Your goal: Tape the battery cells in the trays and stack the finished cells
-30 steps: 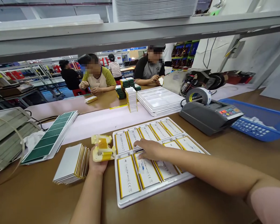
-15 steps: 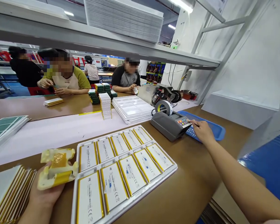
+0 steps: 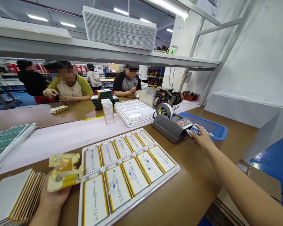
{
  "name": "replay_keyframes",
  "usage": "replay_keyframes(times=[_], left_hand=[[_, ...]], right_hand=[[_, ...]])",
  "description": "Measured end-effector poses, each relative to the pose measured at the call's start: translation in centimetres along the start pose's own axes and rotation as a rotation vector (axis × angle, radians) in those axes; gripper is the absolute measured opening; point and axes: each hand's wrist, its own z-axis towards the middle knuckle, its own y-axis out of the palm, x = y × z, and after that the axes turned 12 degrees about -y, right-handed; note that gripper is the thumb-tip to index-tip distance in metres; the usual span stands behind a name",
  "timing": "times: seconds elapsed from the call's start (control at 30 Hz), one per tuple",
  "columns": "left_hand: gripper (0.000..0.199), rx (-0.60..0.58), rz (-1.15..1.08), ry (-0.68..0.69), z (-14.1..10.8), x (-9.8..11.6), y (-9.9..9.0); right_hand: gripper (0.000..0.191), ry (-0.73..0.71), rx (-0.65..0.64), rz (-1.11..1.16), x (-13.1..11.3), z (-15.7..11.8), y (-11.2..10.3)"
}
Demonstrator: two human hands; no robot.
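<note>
I am logging the left hand [image 3: 53,204] grasping a yellow-taped holder [image 3: 64,171] beside the battery tray [image 3: 129,175], while the right hand [image 3: 201,136] is pinching a blue-printed slip [image 3: 195,130] between the tape dispenser [image 3: 171,127] and blue bin [image 3: 213,127].

Brown counter [image 3: 198,179] bearing a white compartmented tray [image 3: 143,197] filled with flat, yellow-edged pouch batteries [image 3: 134,175]. A stack of pouch batteries [image 3: 14,197] lies just left of the tray. Beyond the tray stand a grey tape dispenser [image 3: 171,127] and, touching it, a blue plastic tray [image 3: 214,127]. A white sheet [image 3: 61,138] runs along the counter, with green-faced panels [image 3: 4,141] at far left.
</note>
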Motion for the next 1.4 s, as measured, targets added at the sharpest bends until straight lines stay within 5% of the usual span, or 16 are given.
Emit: replay_keyframes(times=[0.1,0.23,0.3,0.43,0.5,0.6,0.87,1.1,1.27,1.4], left_hand=[[0.023,-0.006,-0.046,-0.018,0.0,0.0,-0.2],[0.021,-0.083,-0.115,-0.065,-0.4,-0.3,-0.5],[0.02,-0.107,-0.127,-0.096,-0.5,-0.6,-0.7],[0.022,-0.163,-0.18,-0.088,-0.3,-1.3,-1.2],[0.022,-0.185,-0.176,-0.081,-0.4,-1.5,-1.4],[0.021,-0.192,-0.158,-0.083,-0.5,-1.7,-1.6],[0.022,-0.212,-0.182,-0.105,0.2,-1.8,-1.9],[0.02,-0.204,-0.184,-0.081,-0.2,-2.0,-1.5],[0.019,-0.199,-0.197,-0.093,0.0,-2.0,-1.7],[0.02,-0.198,-0.206,-0.104,0.1,-2.0,-1.8]], right_hand=[[0.059,0.146,0.164,0.099,0.0,-1.1,0.8],[0.042,-0.115,0.179,-0.062,-4.0,-3.1,2.3],[0.038,-0.332,-0.132,-0.087,-7.5,-5.4,4.5],[0.03,-0.511,-1.157,0.023,-15.0,-13.0,11.3],[0.031,-0.647,-1.426,0.026,-18.0,-16.9,14.8],[0.036,-0.808,-1.597,-0.005,-20.5,-20.7,19.0],[0.084,-0.861,-1.562,-0.426,-19.9,-21.8,22.6],[0.028,-0.691,-1.402,-0.137,-18.3,-20.7,23.0],[0.023,-0.437,-1.274,-0.04,-16.8,-19.0,20.9],[0.027,-0.45,-1.342,-0.156,-16.7,-18.6,18.9]])
